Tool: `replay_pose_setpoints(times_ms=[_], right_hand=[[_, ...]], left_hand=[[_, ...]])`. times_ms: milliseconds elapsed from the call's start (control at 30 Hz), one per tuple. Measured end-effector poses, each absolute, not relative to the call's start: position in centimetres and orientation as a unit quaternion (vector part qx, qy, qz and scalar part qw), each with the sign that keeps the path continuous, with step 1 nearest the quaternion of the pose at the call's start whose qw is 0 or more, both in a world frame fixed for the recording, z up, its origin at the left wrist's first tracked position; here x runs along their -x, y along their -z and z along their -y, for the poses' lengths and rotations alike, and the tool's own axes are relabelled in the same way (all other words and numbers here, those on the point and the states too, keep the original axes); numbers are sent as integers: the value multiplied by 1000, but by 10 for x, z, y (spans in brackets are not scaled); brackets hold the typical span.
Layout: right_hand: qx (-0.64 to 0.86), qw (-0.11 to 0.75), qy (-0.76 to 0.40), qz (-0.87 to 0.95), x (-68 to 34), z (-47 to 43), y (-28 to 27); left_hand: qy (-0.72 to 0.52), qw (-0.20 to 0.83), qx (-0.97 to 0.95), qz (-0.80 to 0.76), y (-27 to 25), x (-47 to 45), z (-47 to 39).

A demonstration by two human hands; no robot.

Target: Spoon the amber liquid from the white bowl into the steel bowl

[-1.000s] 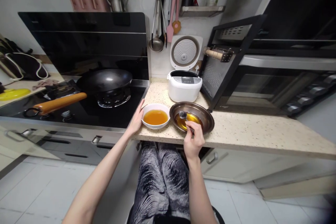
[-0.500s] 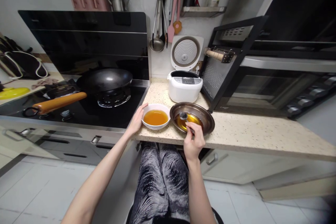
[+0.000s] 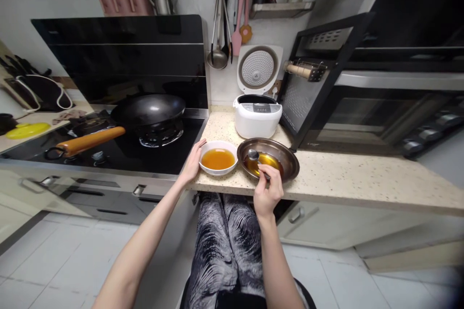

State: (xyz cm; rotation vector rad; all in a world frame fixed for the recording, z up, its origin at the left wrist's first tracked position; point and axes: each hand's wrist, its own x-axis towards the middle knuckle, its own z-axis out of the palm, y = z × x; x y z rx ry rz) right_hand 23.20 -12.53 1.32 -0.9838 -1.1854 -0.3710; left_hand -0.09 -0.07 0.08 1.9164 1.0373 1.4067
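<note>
A white bowl (image 3: 218, 172) of amber liquid stands near the counter's front edge. My left hand (image 3: 192, 164) holds its left side, fingers along the rim. Right beside it sits a brown metal bowl (image 3: 290, 164) with a shallow pool of golden liquid. Over that pool, my right hand (image 3: 268, 190) is closed on a spoon (image 3: 253, 155), pinching its handle. The spoon's head lies low inside the metal bowl; whether it touches the liquid I cannot tell.
Behind the bowls stands a white rice cooker (image 3: 258, 117) with its lid up. To the left, a black wok (image 3: 150, 111) with a wooden handle rests on the stove. A black rack (image 3: 311, 82) with an oven (image 3: 362, 116) is at right. Utensils (image 3: 219, 24) hang above.
The view has shifted slightly, moving everything a little in the picture. The spoon's head shows a bit higher in the metal bowl. My left hand keeps its place at the white bowl.
</note>
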Motion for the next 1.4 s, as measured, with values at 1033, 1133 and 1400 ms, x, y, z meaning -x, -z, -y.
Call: replay_pose_setpoints(times_ms=[1033,1133,1400], right_hand=[[428,688,-23,586,-178,108,4],[430,689,-36,582,-177,108,6],[431,710,-81,551,-174,106,9]], left_hand=[[-524,273,-712,-380,0,0,-1],[-523,270,-714,-378,1,0,-2],[-525,265,-716,-376,3,0,-3]])
